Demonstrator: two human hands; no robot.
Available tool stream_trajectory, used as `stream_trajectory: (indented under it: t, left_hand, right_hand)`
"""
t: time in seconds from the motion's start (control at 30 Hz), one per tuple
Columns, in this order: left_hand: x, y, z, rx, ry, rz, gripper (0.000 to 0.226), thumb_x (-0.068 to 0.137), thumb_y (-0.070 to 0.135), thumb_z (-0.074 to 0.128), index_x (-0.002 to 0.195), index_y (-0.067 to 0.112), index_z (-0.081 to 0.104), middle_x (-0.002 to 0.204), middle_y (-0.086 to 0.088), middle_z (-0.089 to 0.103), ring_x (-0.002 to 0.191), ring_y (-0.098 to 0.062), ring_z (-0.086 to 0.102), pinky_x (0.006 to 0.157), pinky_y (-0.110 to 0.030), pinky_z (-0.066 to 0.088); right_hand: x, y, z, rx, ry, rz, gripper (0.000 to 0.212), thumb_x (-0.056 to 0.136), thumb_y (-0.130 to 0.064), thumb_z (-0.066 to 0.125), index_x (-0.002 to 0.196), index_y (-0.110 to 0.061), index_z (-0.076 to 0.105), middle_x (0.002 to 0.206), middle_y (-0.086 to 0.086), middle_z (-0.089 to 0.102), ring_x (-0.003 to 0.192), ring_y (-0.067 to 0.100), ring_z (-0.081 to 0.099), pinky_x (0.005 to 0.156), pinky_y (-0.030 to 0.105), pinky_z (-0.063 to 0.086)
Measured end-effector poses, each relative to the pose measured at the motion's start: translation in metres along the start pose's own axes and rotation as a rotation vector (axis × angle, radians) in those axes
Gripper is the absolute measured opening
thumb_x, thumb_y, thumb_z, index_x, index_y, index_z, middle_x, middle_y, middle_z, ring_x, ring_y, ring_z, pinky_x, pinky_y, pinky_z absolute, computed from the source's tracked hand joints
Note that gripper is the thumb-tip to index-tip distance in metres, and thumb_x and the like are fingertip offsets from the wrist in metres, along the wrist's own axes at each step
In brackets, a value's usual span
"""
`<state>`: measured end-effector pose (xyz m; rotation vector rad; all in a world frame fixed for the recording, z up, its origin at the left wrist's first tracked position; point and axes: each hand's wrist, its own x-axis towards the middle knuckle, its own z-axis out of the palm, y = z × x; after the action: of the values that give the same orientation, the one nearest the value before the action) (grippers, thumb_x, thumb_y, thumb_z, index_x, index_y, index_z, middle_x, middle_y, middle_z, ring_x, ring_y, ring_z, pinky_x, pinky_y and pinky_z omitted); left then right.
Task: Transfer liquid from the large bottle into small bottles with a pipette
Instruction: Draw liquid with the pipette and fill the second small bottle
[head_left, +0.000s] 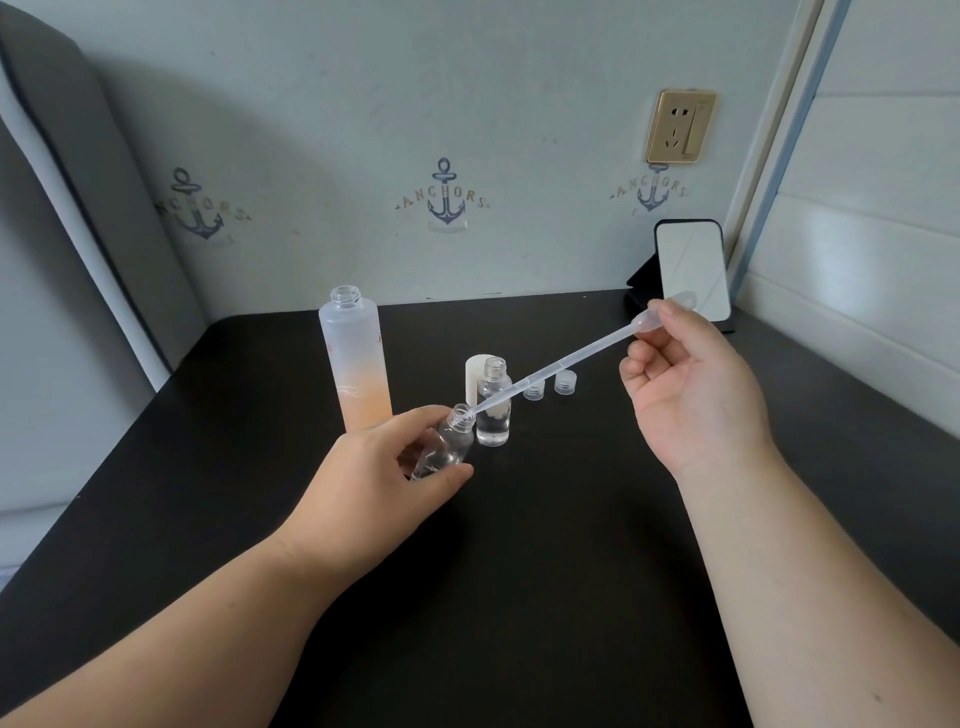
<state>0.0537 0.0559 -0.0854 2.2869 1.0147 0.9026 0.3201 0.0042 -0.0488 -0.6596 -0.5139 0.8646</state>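
Note:
A tall frosted large bottle (357, 358), orange toward its base and uncapped, stands on the black table (545, 519). My left hand (384, 478) grips a small clear bottle (448, 446), tilted with its open neck pointing up and right. My right hand (691, 395) pinches the bulb of a translucent pipette (566, 368). The pipette slopes down to the left and its tip sits in the neck of the held bottle. A second small clear bottle (493, 402) stands upright just behind, uncapped, with clear liquid in it.
A white cap (474, 374) stands behind the upright small bottle. Two small clear caps (535, 389) (565, 382) lie to its right. A phone (691, 270) leans on a stand at the back right corner. The wall carries a socket (680, 126).

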Motion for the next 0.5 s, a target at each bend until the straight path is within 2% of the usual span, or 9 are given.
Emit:
stream_trajectory:
  t: [0.2,0.5]
  left_hand:
    - [0.0008,-0.0007,0.001,-0.011,0.004,0.017,0.042,0.081,0.043,0.079,0.106,0.063,0.05,0.107,0.045,0.057,0.104,0.018,0.056,0.08,0.005,0.039]
    - [0.0008,-0.0014,0.0011,-0.012,0.013,0.029,0.043,0.081,0.042,0.079,0.099,0.066,0.049,0.102,0.053,0.054,0.1,0.024,0.053,0.075,0.008,0.035]
  right_hand:
    - [0.0012,0.0007,-0.0015,-0.018,-0.002,-0.001,0.023,0.091,-0.011,0.067,0.071,-0.016,0.077,0.077,0.0,0.068,0.064,0.01,0.057,0.06,0.02,0.046]
    - [0.0006,0.0006,-0.0009,-0.033,0.023,0.0,0.023,0.092,-0.009,0.068,0.072,-0.016,0.077,0.076,0.002,0.068,0.061,0.01,0.056,0.058,0.019,0.045]
